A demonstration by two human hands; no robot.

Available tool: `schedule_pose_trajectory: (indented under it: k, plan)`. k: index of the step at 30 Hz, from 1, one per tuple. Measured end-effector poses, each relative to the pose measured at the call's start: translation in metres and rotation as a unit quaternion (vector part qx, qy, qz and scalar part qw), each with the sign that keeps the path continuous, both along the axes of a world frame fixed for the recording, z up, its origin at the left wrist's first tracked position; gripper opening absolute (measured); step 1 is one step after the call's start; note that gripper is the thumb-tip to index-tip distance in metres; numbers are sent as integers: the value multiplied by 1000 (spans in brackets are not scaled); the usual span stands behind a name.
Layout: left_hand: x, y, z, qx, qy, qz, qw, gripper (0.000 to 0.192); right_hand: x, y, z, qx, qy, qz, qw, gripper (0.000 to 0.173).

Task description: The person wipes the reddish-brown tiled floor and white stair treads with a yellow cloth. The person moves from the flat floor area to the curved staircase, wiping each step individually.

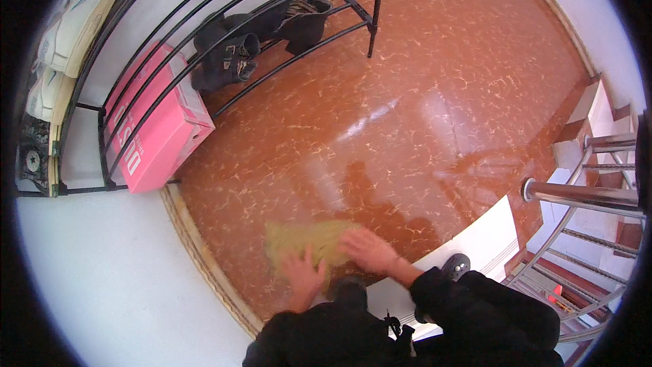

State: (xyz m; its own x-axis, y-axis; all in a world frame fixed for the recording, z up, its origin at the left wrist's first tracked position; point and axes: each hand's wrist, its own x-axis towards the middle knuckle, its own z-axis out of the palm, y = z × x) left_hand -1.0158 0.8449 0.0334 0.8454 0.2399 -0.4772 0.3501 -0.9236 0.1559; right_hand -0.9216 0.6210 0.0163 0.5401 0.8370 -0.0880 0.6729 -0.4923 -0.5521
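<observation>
A yellow-green cloth (305, 237) lies spread on the glossy red-brown floor (387, 153), just in front of my knees. On its near left part rests my left hand (304, 270), fingers apart. My right hand (369, 250) lies at the cloth's right edge, palm down and blurred. Both hands look flat rather than closed; whether the right fingers pinch the cloth's edge cannot be made out.
Upper left, a black metal shoe rack (295, 56) holds a pink shoebox (158, 127), black boots (226, 61) and white sneakers (76, 25). A white wall (127, 265) borders the left. At right are a white step edge (484, 239) and a metal stair railing (580, 193).
</observation>
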Motion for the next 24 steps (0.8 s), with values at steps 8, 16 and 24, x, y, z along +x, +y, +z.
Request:
schedule_pose_trajectory:
  k: [8, 16, 24]
  plan:
    - [215, -145, -19, -88, -151, -480, 860, 68, 49, -134, -6, -143, -72, -442, 883, 62]
    - [296, -83, -26, -16, -130, -390, 912, 62, 60, -98, 18, -63, 13, -391, 918, 66]
    - [139, 193, -35, 94, -73, 88, 989, 66, 68, -2, 28, -14, 59, -224, 973, 66]
